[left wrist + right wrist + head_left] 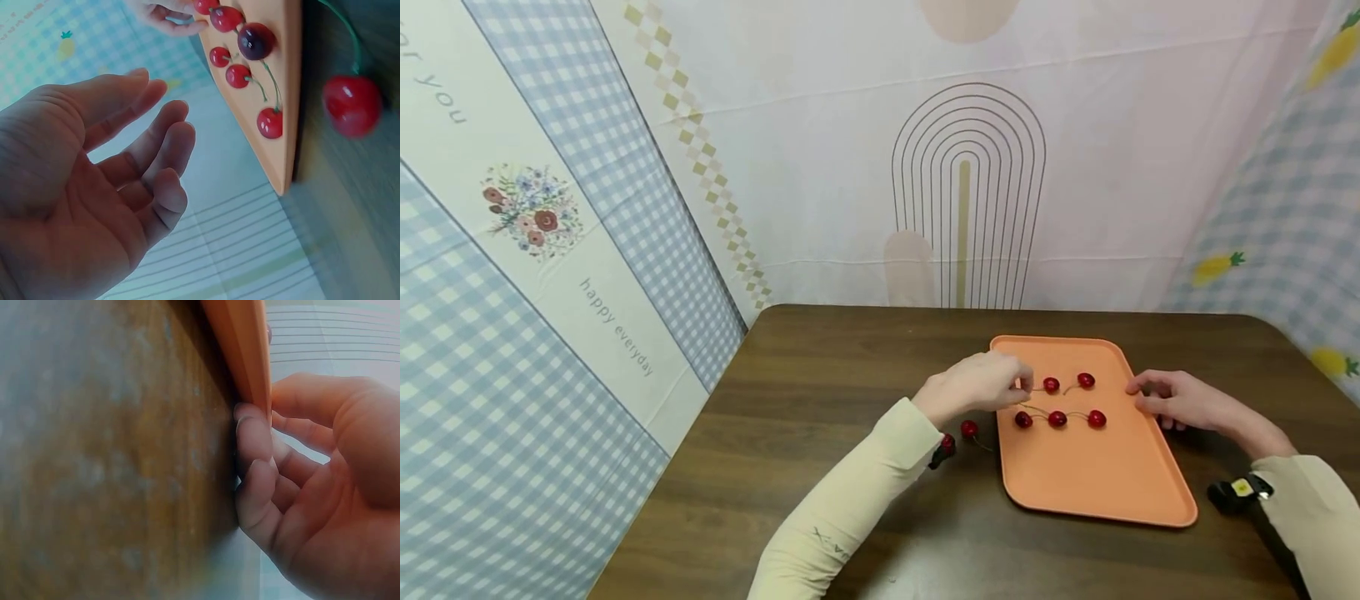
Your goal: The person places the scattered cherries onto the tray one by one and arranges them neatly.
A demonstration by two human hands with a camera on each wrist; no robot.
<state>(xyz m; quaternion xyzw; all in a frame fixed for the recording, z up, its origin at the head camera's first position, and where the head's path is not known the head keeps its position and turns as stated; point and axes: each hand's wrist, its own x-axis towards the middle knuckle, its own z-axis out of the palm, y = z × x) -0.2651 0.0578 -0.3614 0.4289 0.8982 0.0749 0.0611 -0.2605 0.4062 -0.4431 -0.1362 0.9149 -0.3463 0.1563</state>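
Over the left edge of the orange tray (1097,475) hovers my left hand (981,383), its fingers loosely bent with nothing between them in the left wrist view. Red cherries with stems lie on the tray, among them a cherry (1097,419) in the near row and another cherry (1086,380) farther back. The cherry (270,123) at the tray's edge is hidden by the left hand in the head view. My right hand (1187,402) grips the tray's right rim, thumb above and fingers curled under the edge (250,356).
Left of the tray, a loose cherry (970,429) lies on the dark wooden table (820,400), with another cherry (947,442) partly hidden by the left wrist's camera. A patterned cloth (820,167) hangs behind the table.
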